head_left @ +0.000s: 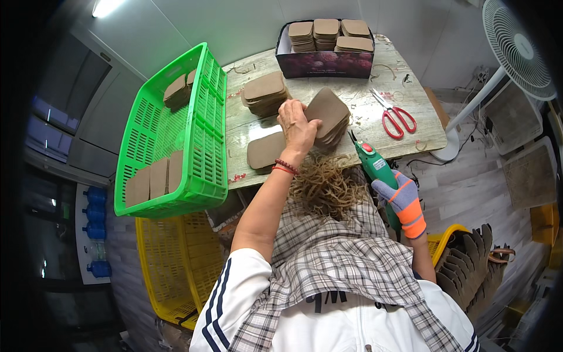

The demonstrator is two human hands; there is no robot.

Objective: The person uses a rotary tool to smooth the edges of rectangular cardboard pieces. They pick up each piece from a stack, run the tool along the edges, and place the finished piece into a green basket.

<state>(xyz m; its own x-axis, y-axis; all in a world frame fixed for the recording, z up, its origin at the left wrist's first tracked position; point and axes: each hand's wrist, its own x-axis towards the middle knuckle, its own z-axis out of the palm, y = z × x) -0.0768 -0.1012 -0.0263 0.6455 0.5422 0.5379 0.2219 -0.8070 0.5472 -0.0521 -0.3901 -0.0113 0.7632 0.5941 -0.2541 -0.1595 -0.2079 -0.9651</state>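
My bare left hand (298,130) has its fingers curled round the left edge of a tilted stack of brown rounded-corner pieces (328,111), the thumb lying by its lower corner. In my right hand (403,199), gloved in grey and orange, is a green handheld electric cutter (373,159), its dark blades just right of that stack. Another brown stack (264,91) stands behind my left hand, and a lower brown stack (265,151) lies left of my wrist. Tangled tan trimmings (328,186) are heaped on my plaid apron (316,258).
Red-handled scissors (399,121) lie on the table (410,82) at right. A dark box (324,64) of brown stacks is at the back. Left is a green crate (199,126) holding more; yellow crates (170,264) sit below. A white fan (519,50) stands at right.
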